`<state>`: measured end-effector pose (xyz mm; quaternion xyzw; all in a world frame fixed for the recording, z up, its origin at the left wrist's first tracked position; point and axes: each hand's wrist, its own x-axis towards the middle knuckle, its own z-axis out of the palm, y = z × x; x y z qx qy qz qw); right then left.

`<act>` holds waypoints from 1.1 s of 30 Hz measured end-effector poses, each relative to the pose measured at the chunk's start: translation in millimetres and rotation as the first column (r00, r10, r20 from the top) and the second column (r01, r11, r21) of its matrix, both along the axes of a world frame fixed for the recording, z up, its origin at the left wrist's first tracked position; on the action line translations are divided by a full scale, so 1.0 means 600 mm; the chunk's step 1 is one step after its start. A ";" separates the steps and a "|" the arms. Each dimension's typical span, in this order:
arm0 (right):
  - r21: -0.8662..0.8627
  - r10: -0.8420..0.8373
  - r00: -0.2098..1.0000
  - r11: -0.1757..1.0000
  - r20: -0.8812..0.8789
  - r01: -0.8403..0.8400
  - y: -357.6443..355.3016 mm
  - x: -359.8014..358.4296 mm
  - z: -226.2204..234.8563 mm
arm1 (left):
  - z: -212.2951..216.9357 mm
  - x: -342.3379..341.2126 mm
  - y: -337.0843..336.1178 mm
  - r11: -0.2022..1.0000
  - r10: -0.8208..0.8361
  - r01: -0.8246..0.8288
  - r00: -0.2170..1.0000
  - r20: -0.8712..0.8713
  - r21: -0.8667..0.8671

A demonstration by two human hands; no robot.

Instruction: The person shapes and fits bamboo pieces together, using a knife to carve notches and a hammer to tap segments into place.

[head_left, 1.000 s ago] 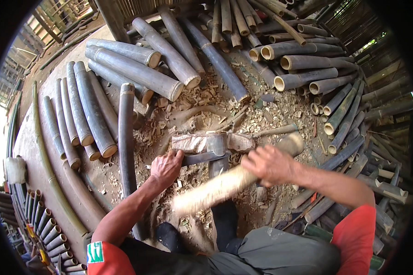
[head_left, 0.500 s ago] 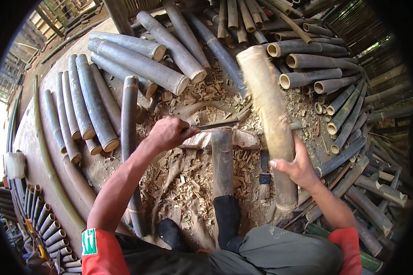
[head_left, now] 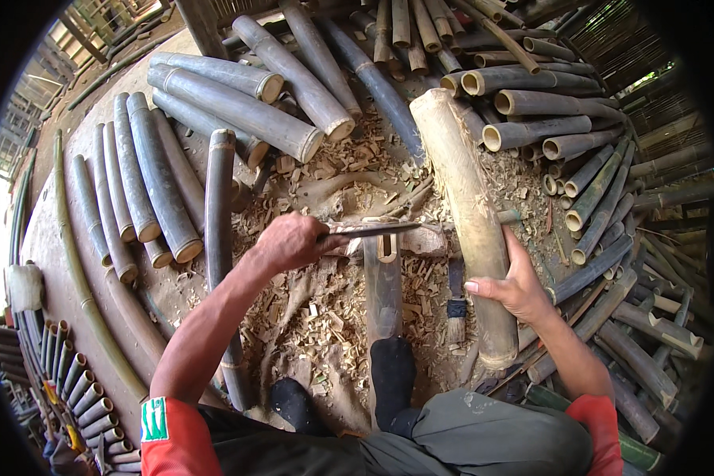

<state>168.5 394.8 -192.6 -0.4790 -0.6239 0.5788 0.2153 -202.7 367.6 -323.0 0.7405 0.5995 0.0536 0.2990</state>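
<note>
Slotted bamboo [head_left: 384, 297], frame centre, long axis running up-down, lies right of the nearer left hand [head_left: 289, 240], clamped on knife [head_left: 381, 230]; right hand [head_left: 518, 282] grips wooden club [head_left: 462, 182].

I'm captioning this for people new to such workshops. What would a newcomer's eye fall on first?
Probably the thick pale club, frayed along its side, held in the right grip right of centre. Next, the dark blade in the left grip, near the slotted end of an upright-looking bamboo piece at centre. Around them, pale chips litter the ground and bamboo tubes crowd the upper right.
</note>
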 end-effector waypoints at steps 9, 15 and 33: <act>-0.032 0.064 0.998 0.997 -0.009 -0.064 0.000 -0.009 0.004 | -0.022 -0.014 0.022 0.999 -0.014 0.020 0.994 -0.112 0.047; -0.002 0.115 0.993 0.993 0.037 -0.115 -0.003 -0.011 0.007 | -0.012 -0.007 0.016 0.999 0.009 0.000 0.985 -0.173 0.051; 0.269 0.049 0.976 0.957 0.211 -0.106 -0.001 -0.055 -0.029 | -0.024 0.000 0.036 0.998 -0.026 0.037 0.977 -0.212 0.047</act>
